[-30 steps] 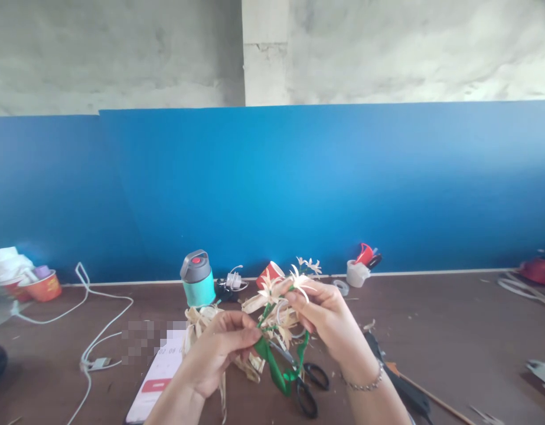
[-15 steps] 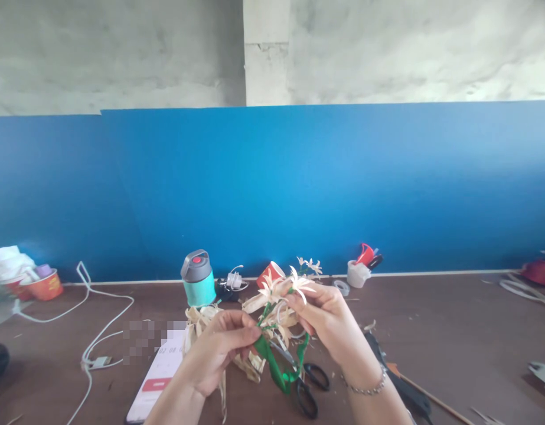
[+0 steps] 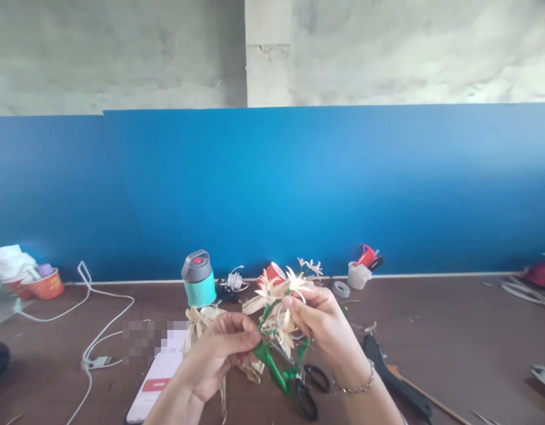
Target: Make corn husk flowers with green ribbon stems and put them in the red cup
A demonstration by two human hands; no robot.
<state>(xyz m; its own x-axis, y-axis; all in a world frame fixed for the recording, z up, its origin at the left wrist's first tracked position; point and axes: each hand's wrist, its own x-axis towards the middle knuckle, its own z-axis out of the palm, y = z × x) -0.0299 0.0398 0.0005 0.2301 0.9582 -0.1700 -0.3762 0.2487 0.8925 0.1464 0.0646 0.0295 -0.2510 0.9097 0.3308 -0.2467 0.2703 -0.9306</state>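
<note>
My left hand (image 3: 223, 348) is closed in a pinch on the green-wrapped stem of a handmade flower sprig (image 3: 267, 285). Pale, pointed petals form several blooms on it. Just beneath the upper white bloom (image 3: 295, 284), my right hand (image 3: 323, 313) is also pinched closed on the sprig; its fingertips partly hide the stem. A green strip (image 3: 272, 367) hangs in a curve below both hands. Under it lie black-handled scissors (image 3: 308, 401), their blades mostly covered. Dry, husk-like strips (image 3: 204, 319) lie behind and below my left hand.
A phone (image 3: 154, 381) lies by my left forearm, with a white cable (image 3: 92, 330) farther left. Behind stand a teal flask (image 3: 199, 289), a red cup (image 3: 272, 273), a tape roll (image 3: 341, 288) and a white cup (image 3: 358, 275). At right lies a long black tool (image 3: 394, 378).
My right hand has shifted slightly left and down, tilting the white bloom a little leftward. A lower pale bloom shows more clearly between the hands. My left hand keeps its pinch.
</note>
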